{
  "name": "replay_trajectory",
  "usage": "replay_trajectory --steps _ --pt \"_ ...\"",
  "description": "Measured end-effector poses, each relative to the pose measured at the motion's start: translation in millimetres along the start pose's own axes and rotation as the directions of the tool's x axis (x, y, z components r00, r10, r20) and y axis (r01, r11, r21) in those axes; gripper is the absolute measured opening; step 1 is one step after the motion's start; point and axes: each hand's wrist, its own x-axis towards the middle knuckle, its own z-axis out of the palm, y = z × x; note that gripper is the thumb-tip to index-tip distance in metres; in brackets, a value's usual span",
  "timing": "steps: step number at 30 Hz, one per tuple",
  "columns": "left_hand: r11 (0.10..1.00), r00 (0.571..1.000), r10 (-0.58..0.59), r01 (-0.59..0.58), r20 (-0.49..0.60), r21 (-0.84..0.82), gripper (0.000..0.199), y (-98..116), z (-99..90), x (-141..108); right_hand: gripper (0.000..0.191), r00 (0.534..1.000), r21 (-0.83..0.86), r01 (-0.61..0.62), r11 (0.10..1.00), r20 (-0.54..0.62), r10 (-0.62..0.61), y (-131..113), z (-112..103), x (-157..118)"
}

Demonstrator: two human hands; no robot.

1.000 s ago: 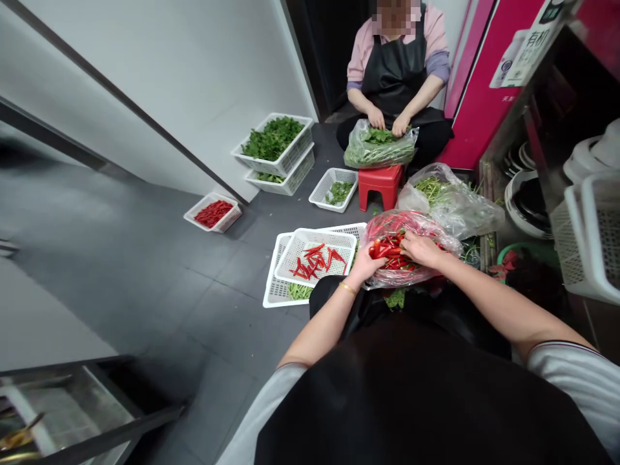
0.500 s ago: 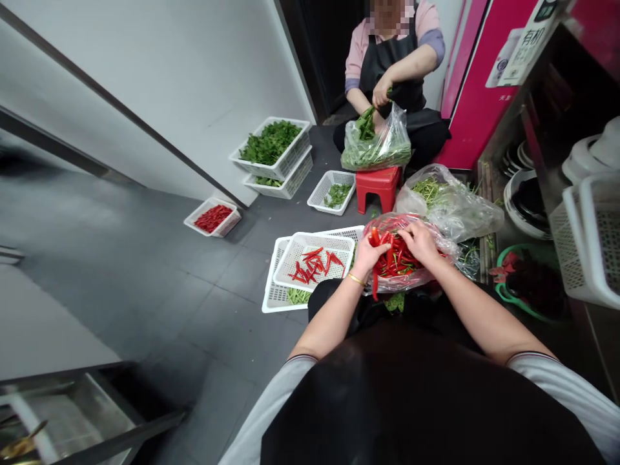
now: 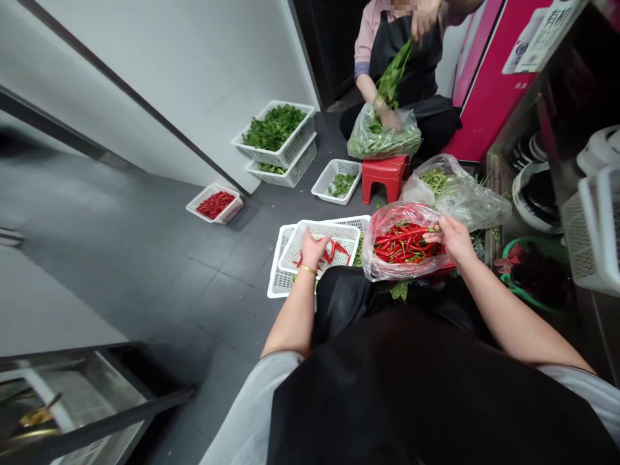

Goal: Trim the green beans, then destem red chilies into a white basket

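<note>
My left hand (image 3: pixel 314 248) is open and empty over the white plastic basket (image 3: pixel 320 227), which has just a few red chilies (image 3: pixel 339 250) in it so far. Right of the basket, the clear plastic bag (image 3: pixel 387 271) is packed with plenty more chilies (image 3: pixel 402 244), and my right hand (image 3: pixel 453 239) is at its mouth, can't tell if it's gripping anything.

Kitchen prep floor (image 3: pixel 159 284) (plastic chilli baskets (image 3: pixel 320 226))

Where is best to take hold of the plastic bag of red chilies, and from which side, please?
Probably grip the plastic bag by its loose top edge, from the right, beside the right hand: the red chilies fill the middle, leaving that edge free.
</note>
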Motion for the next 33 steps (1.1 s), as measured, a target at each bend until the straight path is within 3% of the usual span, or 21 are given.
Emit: replay_trajectory --steps 2,4,6,9,14,18,21,24,26,28,30,33 --pt "0.998 0.999 0.037 -0.037 -0.01 0.059 0.034 17 25.3 -23 0.059 0.999 -0.02 -0.019 1.0 0.035 0.02 -4 9 -5" --pt "0.986 0.98 0.133 -0.146 0.148 0.079 0.04 38 56.5 -50 0.06 0.993 -0.052 -0.049 0.997 0.106 0.055 -7 19 -12" --pt "0.979 0.922 0.161 -0.194 0.353 0.059 0.046 55 83.3 -70 0.059 0.977 -0.076 -0.061 0.995 0.2 0.075 -11 31 -21" --pt "0.991 0.835 0.062 -0.117 0.547 0.067 0.031 67 104.9 -80 0.053 0.968 -0.122 0.006 0.992 0.25 0.025 -16 51 -35" --pt "0.995 0.83 0.005 -0.06 0.558 0.08 0.025 65 105.7 -72 0.035 0.972 -0.335 0.18 0.925 0.205 -0.115 -22 67 -40" --pt "1.0 0.788 -0.012 -0.001 0.616 0.021 0.031 75 100.4 -72 0.043 0.945 -0.183 0.089 0.979 0.327 -0.025 -28 64 -31" --pt "0.998 0.762 -0.034 0.06 0.647 -0.019 0.035 83 98.6 -78 0.049 0.891 -0.109 -0.039 0.993 0.447 0.084 -32 63 -39" --pt "0.974 0.677 -0.099 0.216 0.73 -0.069 0.04 83 98.3 -86 0.051 0.834 0.059 -0.168 0.984 0.541 0.11 -29 68 -51" --pt "0.942 0.613 -0.148 0.326 0.776 -0.078 0.041 80 95.6 -87 0.051 0.86 0.122 -0.154 0.98 0.505 0.072 -25 67 -50" --pt "0.912 0.631 -0.191 0.398 0.752 -0.102 0.04 73 87.5 -84 0.051 0.92 0.001 -0.061 0.998 0.387 0.056 -20 58 -39" --pt "0.886 0.724 -0.238 0.435 0.648 -0.16 0.039 65 72.3 -76 0.051 0.965 -0.262 0.014 0.965 0.257 0.056 -17 39 -26" --pt "0.874 0.852 -0.296 0.424 0.432 -0.238 0.04 49 40.2 -59 0.048 0.984 -0.573 0.067 0.816 0.175 0.043 -10 5 -23"
